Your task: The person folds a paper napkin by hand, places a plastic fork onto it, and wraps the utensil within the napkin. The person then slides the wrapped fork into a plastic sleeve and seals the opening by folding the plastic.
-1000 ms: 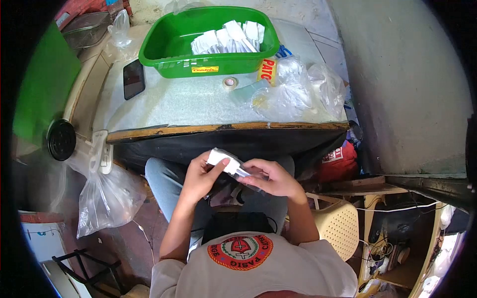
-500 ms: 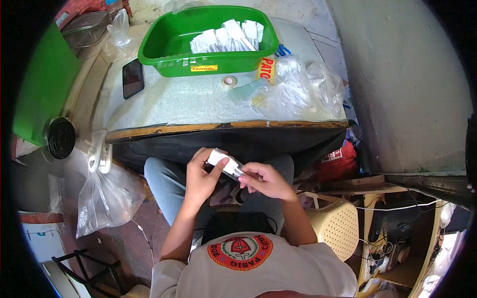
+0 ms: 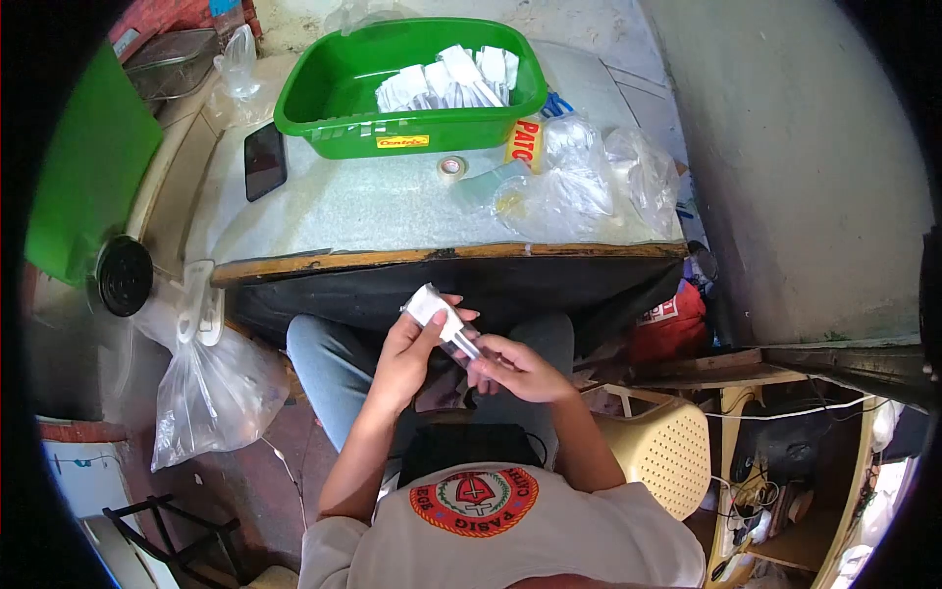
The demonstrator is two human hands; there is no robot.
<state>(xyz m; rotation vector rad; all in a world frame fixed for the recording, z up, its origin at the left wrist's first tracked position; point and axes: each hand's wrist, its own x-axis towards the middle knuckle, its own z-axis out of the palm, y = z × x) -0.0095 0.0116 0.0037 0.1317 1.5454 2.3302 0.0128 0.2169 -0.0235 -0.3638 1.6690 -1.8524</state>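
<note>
I see left hand (image 3: 407, 348) and right hand (image 3: 510, 365) both clamped on a small white packet in clear wrap (image 3: 442, 316), over lap, below counter (image 3: 392, 257). Green basin (image 3: 324, 98) already holds several; this one isn't in yet.

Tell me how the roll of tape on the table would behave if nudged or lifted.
The roll of tape lies flat on its side on the table, so a nudge would probably slide it rather than roll it. It looks small beside the green basin, so likely light. Stood on edge, its round shape would probably let it roll.
</note>
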